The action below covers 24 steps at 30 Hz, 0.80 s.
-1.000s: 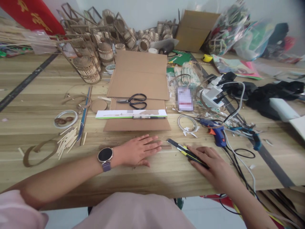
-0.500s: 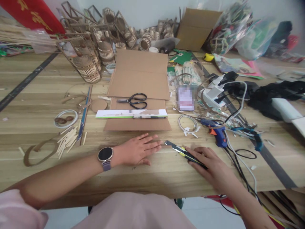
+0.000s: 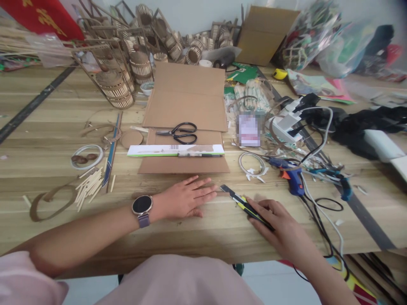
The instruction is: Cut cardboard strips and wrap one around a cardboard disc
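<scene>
In the head view, the left hand [image 3: 187, 198] lies palm down on the wooden table [image 3: 47, 127], fingers stretched flat and a little apart, holding nothing. The right hand [image 3: 275, 226] has its fingers closed around a yellow and black knife [image 3: 242, 202], which lies low over the table near its front edge, its tip just beside the left fingertips.

A watch [image 3: 142, 205] sits on the left wrist. Behind the hands lie a cardboard sheet [image 3: 186, 97] with scissors [image 3: 178, 133], a ruler [image 3: 174, 150] and a pen [image 3: 199, 155] on it. To the right are a blue glue gun [image 3: 294, 178] among cables [image 3: 318, 212] and a power strip [image 3: 284, 125]. To the left are small sticks [image 3: 89, 186] and a cardboard ring [image 3: 52, 201]. Woven baskets [image 3: 127, 80], a cardboard box [image 3: 263, 29] and plastic bags [image 3: 311, 34] crowd the far edge by the wall.
</scene>
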Available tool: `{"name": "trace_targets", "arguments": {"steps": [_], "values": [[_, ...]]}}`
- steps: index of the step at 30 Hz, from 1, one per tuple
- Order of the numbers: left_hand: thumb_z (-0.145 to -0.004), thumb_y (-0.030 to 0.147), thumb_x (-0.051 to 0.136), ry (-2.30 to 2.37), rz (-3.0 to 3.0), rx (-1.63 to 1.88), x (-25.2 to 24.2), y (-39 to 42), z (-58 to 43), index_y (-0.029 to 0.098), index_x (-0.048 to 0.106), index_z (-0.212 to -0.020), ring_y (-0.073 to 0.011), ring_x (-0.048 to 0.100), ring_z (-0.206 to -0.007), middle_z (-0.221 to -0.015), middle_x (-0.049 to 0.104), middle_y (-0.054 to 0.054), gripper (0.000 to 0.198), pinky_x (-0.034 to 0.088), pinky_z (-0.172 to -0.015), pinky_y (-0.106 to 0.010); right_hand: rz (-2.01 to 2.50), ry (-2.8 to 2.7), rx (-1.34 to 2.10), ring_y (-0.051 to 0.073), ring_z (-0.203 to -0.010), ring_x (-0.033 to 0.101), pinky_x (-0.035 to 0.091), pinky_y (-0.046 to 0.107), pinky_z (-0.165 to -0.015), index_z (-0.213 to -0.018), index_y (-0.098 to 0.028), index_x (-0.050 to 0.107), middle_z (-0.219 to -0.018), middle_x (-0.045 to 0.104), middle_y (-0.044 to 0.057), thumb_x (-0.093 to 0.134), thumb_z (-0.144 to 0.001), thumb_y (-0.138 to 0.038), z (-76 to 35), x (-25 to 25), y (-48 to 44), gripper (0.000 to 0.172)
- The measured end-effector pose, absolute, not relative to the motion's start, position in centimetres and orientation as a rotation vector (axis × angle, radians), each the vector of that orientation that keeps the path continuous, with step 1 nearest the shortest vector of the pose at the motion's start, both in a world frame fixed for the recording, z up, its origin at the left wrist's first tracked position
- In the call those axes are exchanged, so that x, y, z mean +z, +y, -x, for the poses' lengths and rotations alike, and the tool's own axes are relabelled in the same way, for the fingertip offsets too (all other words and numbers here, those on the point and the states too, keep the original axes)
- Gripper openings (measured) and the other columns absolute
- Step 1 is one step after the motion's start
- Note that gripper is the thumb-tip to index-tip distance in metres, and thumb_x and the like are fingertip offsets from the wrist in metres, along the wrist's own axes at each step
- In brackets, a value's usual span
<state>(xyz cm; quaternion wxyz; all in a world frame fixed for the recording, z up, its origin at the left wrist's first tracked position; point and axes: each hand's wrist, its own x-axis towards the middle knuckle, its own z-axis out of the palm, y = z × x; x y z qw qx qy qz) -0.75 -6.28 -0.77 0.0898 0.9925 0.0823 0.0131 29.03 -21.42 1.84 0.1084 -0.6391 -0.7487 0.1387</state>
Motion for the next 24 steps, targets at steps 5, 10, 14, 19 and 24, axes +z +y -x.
{"name": "trace_targets", "arguments": {"steps": [5,10,14,19,24], "values": [[-0.103,0.055,0.024,0.252,-2.937,0.020,-0.8,-6.3,0.7,0.019,0.030,-0.153,-0.0240,0.013,-0.152,-0.160,0.029,-0.004,0.062,0.010,-0.123,-0.044,1.906,-2.185,0.360,0.023,-0.096,0.064,0.058,0.035,-0.082,-0.139,-0.027,0.055,-0.101,0.063,0.010,0.046,-0.096,-0.043,-28.6,1.7,-21.8,0.046],[-0.103,0.055,0.023,0.250,-2.950,0.038,-0.9,-6.4,0.7,0.018,0.030,-0.153,-0.0245,0.013,-0.151,-0.160,0.029,-0.004,0.063,0.010,-0.123,-0.044,1.890,-2.193,0.279,0.022,-0.094,0.064,0.058,0.034,-0.079,-0.139,-0.027,0.055,-0.098,0.062,0.009,0.045,-0.097,-0.042,-28.4,1.2,-22.4,0.046],[-0.103,0.055,0.023,0.256,-2.957,0.043,-0.8,-6.4,0.7,0.018,0.032,-0.152,-0.0245,0.014,-0.151,-0.160,0.030,-0.004,0.062,0.011,-0.123,-0.044,1.906,-2.206,0.175,0.022,-0.091,0.064,0.058,0.033,-0.075,-0.137,-0.025,0.057,-0.094,0.061,0.009,0.044,-0.097,-0.043,-27.9,1.1,-22.6,0.045],[-0.103,0.054,0.025,0.252,-2.957,0.050,-0.5,-6.4,0.7,0.016,0.033,-0.152,-0.0259,0.017,-0.151,-0.159,0.032,-0.007,0.063,0.015,-0.122,-0.045,1.953,-2.182,0.110,0.023,-0.088,0.063,0.058,0.033,-0.073,-0.136,-0.025,0.058,-0.092,0.059,0.008,0.042,-0.098,-0.045,-27.1,1.0,-23.4,0.046],[-0.103,0.055,0.022,0.306,-2.929,0.036,-0.1,-7.1,0.5,0.011,0.031,-0.152,-0.0286,0.021,-0.149,-0.159,0.031,-0.010,0.067,0.021,-0.119,-0.045,2.001,-2.161,0.116,0.024,-0.089,0.063,0.059,0.034,-0.073,-0.135,-0.024,0.059,-0.092,0.060,0.009,0.042,-0.098,-0.046,-26.8,1.2,-23.2,0.046]]}}
